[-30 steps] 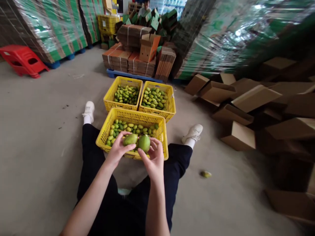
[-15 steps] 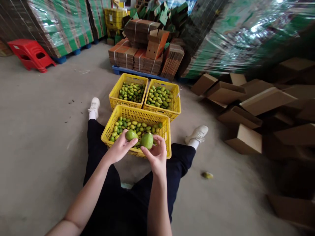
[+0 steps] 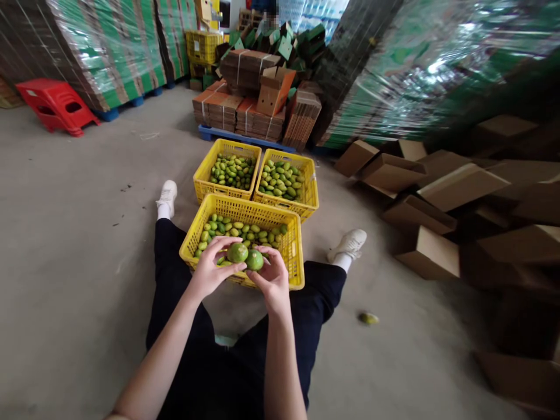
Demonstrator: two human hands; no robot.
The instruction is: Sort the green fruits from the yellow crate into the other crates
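Note:
My left hand point(image 3: 211, 269) is closed around a green lemon-like fruit point(image 3: 237, 252), thumb below and fingers above. A second green lemon-like fruit point(image 3: 254, 261) is gripped in my right hand point(image 3: 274, 281). The two fruits are side by side, seemingly touching, with a pale spot on the end of each turned toward me. Both hands are above the near side of a yellow plastic crate point(image 3: 294, 251) between my legs. Inside that crate lie many smaller-looking green and yellowish fruits point(image 3: 238, 226), partly hidden by my hands.
Two more yellow crates point(image 3: 202, 181) point(image 3: 310, 201) of fruit stand just beyond. A single fruit point(image 3: 368, 318) lies on the floor at right. Cardboard boxes point(image 3: 431, 251) are heaped farther right. Flattened cartons point(image 3: 219, 111) sit on a blue pallet; a red stool point(image 3: 56, 105) stands far left.
Both fruits have been turned so their ends face me, and my right hand has brought its fruit left, closer to the other. The view has shifted slightly.

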